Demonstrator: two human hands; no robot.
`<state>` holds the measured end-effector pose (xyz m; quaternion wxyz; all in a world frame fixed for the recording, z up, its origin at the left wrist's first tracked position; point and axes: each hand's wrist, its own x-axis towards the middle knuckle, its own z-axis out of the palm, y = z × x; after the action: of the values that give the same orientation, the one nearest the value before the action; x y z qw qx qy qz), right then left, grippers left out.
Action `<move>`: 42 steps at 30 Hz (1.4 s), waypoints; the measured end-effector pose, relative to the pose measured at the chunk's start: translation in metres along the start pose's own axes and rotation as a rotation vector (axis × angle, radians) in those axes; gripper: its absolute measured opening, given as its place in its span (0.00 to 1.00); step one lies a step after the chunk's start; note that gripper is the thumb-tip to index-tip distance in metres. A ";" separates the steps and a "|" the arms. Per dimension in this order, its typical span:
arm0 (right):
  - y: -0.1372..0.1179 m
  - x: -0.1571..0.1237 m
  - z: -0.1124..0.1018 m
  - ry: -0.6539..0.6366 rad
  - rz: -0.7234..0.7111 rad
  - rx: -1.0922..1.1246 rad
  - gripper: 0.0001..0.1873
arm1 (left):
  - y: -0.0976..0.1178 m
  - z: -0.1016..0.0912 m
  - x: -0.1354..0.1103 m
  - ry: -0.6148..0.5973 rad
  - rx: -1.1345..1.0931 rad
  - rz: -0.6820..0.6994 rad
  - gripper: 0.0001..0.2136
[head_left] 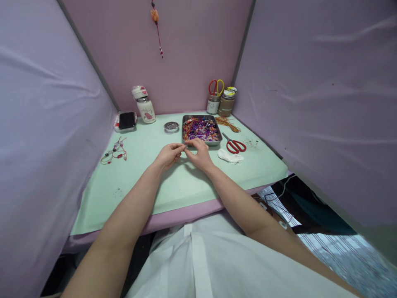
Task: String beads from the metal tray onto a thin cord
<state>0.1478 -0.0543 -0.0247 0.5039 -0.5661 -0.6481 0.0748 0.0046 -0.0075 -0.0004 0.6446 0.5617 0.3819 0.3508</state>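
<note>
My left hand and my right hand meet over the middle of the table, just in front of a metal tray. Thumb and fingers of both are pinched together around something small, too tiny to make out. The tray holds many purple, orange and white beads and some coloured cords. Left of the tray stands a small round tin. To the right of my right hand lie red-handled scissors and a crumpled white cloth or tissue.
Beaded red cords lie at left. A black-topped box and a white bottle stand behind. At back right are a jar with scissors, a brown jar and orange cord. Fabric walls enclose the table; a beaded string hangs behind.
</note>
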 end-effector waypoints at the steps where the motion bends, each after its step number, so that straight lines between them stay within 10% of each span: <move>1: 0.000 0.000 0.000 -0.008 -0.005 0.011 0.10 | 0.000 0.000 0.000 -0.009 0.007 -0.001 0.15; 42: 0.014 0.005 0.005 0.051 0.074 0.262 0.11 | 0.003 0.000 0.002 0.112 0.169 0.096 0.11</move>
<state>0.1539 -0.0433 -0.0331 0.5868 -0.5205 -0.5985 0.1630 0.0056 -0.0052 0.0023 0.5550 0.6112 0.4182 0.3787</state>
